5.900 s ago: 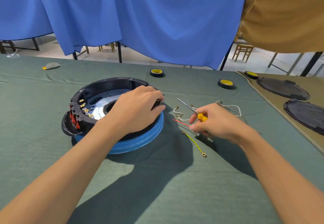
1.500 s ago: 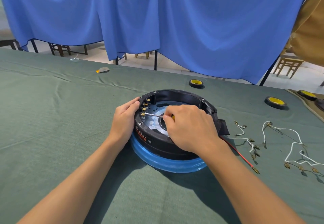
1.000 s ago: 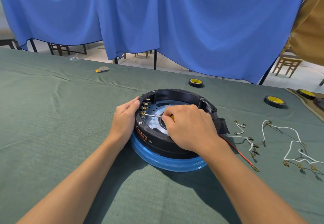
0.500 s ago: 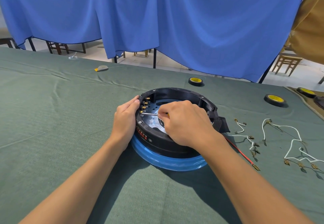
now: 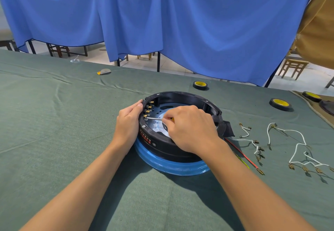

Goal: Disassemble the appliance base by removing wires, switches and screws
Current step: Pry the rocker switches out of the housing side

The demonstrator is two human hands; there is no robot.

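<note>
On the far left of the worktop [image 5: 45, 131], near its back edge, a small grey and yellow scrap [image 5: 104, 71] lies on the green cloth. Nearer the middle, the left hand [image 5: 128, 125] rests against the outer left wall of the base [image 5: 180, 97], fingers together and almost straight, their tips at the rim, gripping nothing. The base, a round black shell with a blue ring [image 5: 171, 163] under it, sits on the cloth at the centre of the worktop. Its open side faces up, and a pale metal plate shows inside. A row of brass terminals [image 5: 148, 111] stands along its inner left wall. The screwdriver [image 5: 154, 118] lies nearly level across the opening, its thin metal tip at the nearest terminal of the row; whether it touches cannot be told. The right hand [image 5: 189, 127] is curled round the handle, of which only a bit of yellow shows between the fingers. It covers much of the base's right half. Behind the base a tape roll [image 5: 200, 85] lies flat, with a second roll [image 5: 280, 103] farther right and a third roll [image 5: 311, 96] on a tan mat at the edge. Right of the base, loose on the cloth, a red wire [image 5: 242, 154] runs out beside the right forearm, with a yellow-green wire [image 5: 243, 161] just beside it. White wires [image 5: 289, 130] with brass ends are spread farther right.
</note>
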